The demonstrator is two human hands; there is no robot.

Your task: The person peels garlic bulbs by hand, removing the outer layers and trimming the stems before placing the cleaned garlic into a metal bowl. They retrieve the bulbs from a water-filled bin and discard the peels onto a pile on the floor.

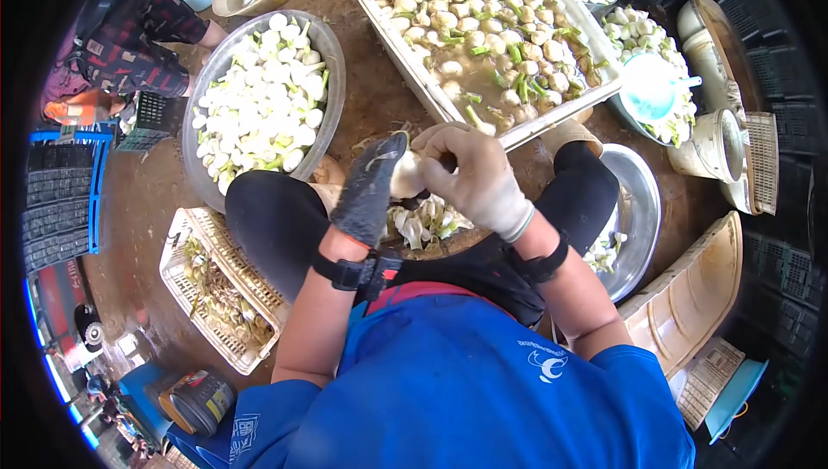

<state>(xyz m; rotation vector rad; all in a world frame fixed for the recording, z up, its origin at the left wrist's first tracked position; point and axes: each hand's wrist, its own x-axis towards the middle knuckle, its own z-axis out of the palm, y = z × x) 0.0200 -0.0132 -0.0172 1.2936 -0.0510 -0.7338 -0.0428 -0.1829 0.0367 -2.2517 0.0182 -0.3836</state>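
In front of my lap both gloved hands meet at a pale garlic bulb (405,178). My left hand (373,189), in a dark coated glove, is closed around it, with its fingers partly hidden. My right hand (477,178), in a whitish glove, curls its fingers and thumb against the bulb's other side. Below the hands lies a heap of peeled-off garlic skins and stalks (427,221) between my knees. Just beyond, a large rectangular tub (431,98) holds muddy water and many unpeeled garlic bulbs (483,21) with green stems.
A grey oval tub (191,137) of white cleaned bulbs stands left. A cream crate (246,357) of trimmings sits by my left knee. At right are a metal basin (651,219), a white bucket (709,146) and a blue bowl (649,88) on garlic. Another person's legs (129,34) show upper left.
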